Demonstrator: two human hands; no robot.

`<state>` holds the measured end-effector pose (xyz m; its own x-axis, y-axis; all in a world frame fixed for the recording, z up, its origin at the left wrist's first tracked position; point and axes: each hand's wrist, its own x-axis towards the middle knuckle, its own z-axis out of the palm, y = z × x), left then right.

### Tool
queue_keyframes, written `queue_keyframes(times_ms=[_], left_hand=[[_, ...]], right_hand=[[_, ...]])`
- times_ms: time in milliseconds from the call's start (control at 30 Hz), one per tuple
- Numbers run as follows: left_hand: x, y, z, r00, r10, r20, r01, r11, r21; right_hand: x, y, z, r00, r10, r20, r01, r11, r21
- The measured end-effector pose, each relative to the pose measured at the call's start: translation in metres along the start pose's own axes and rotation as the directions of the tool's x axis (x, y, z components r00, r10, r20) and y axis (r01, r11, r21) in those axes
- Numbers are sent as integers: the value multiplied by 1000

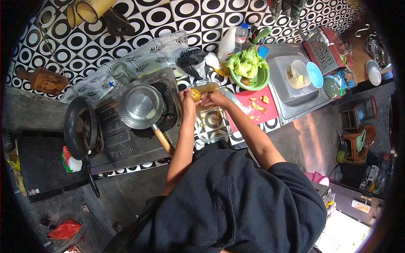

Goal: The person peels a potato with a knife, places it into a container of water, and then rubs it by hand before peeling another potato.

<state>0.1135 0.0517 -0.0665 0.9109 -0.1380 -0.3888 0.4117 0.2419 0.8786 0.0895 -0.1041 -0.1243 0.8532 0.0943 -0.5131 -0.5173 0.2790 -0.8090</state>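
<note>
Black shirt fabric (228,198) fills the foreground. Left hand (188,103) curls around a potato (195,94) over a glass dish (206,80), presumably to catch drips. Right hand (214,98) sits close beside it; what it pinches, if anything, I cannot tell. Right of the grip, peelings (258,108) lie on a red cutting board (270,110), probably to stay together.

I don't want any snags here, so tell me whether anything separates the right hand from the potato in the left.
Nothing visible does. The left hand holds the potato, and the right hand is close beside it; whether they touch is unclear.
</note>
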Motion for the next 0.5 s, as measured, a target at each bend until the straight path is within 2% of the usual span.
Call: queue_keyframes(times_ms=[67, 200, 233, 267, 333, 367, 400, 467, 500], left_hand=[[-1, 0, 1, 1000, -14, 8, 14, 1000, -12], [-2, -4, 1, 997, -63, -37, 65, 997, 48], [-1, -7, 1, 997, -76, -33, 77, 996, 39], [-2, -10, 2, 996, -89, -27, 90, 996, 31], [-4, -11, 5, 989, -147, 12, 147, 988, -55], [-4, -11, 7, 985, -172, 33, 174, 980, -98], [-5, -10, 8, 982, -181, 42, 185, 975, -120], [-7, -9, 10, 979, -198, 54, 204, 964, -168], [1, -17, 9, 985, -171, 30, 173, 970, -170]], right_hand=[[3, -3, -7, 996, 83, -24, -74, 964, 256], [-19, -43, 3, 995, -68, -75, 88, 947, 310], [-32, -57, 12, 985, -147, -92, 166, 951, 261], [-39, -65, 20, 966, -241, -96, 251, 961, 117], [-48, -72, 30, 905, -421, -65, 405, 898, -174], [-48, -72, 29, 872, -489, 13, 409, 715, -566], [-55, -70, 34, 811, -575, 110, 473, 533, -701], [-83, -81, 54, 821, -533, 206, 419, 317, -851], [-89, -75, 60, 778, -577, 248, 474, 280, -835]])
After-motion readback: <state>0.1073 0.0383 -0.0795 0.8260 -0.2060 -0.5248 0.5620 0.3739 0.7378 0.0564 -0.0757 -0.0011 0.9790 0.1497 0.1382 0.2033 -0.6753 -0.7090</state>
